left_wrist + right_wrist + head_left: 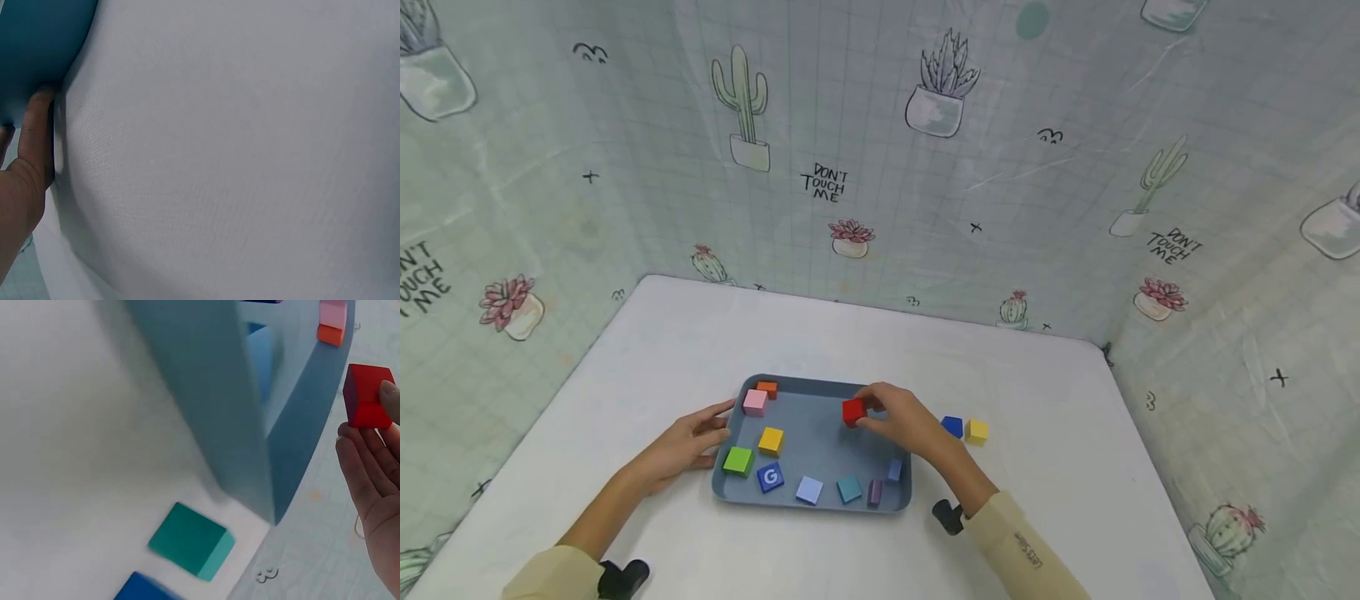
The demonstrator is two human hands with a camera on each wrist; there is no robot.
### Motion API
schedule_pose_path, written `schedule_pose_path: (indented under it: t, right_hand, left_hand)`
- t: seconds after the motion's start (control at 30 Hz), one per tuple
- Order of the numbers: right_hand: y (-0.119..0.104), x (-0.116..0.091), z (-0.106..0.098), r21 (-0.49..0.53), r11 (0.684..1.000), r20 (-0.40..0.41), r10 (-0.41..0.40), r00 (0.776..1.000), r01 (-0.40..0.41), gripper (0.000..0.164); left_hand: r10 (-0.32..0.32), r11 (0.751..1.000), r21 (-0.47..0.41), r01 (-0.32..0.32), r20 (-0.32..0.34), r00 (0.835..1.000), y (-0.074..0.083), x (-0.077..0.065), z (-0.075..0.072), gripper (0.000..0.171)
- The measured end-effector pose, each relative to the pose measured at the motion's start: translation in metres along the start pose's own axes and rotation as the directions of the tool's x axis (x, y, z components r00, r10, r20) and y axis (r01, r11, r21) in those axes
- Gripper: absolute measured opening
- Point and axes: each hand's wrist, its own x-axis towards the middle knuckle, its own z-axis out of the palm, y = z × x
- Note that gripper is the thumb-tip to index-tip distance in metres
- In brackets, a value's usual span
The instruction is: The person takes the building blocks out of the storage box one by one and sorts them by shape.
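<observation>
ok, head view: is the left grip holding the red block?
No, the right grip pinches the red block, while the left grip touches the side of the tray.

Red block (365, 400) in right hand (380, 503), green block (189, 540) near tray (206, 381).

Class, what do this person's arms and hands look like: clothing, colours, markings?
The left hand and right hand wear no gloves. Left sleeve and right sleeve are beige, the right bearing dark lettering. A rounded black piece sits by each sleeve's end.
</observation>
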Motion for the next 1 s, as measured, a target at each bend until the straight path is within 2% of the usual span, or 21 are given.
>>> schedule_pose_path:
  t: [0.27, 0.4, 0.67, 1.0]
  right_hand:
    - [0.011, 0.001, -0.011, -0.012, 1.000, -0.025, -0.011, 1.000, 0.011, 0.038]
    - [0.013, 0.001, -0.014, -0.003, 1.000, -0.032, -0.005, 0.999, 0.005, 0.039]
    - [0.017, -0.005, -0.014, 0.013, 1.000, -0.049, -0.005, 0.999, 0.005, 0.038]
    - [0.025, -0.023, -0.003, 0.039, 0.999, -0.073, -0.021, 0.997, 0.024, 0.038]
  left_hand:
    - [0.042, 0.999, 0.010, -0.042, 0.008, 0.999, 0.015, 0.008, -0.009, 0.064]
    - [0.041, 0.999, 0.010, -0.041, 0.009, 0.999, 0.019, 0.010, -0.011, 0.065]
    - [0.027, 0.999, 0.017, -0.027, 0.002, 1.000, 0.015, 0.007, -0.008, 0.065]
    - [-0.006, 1.000, -0.007, 0.006, -0.006, 1.000, 0.002, -0.005, 0.000, 0.065]
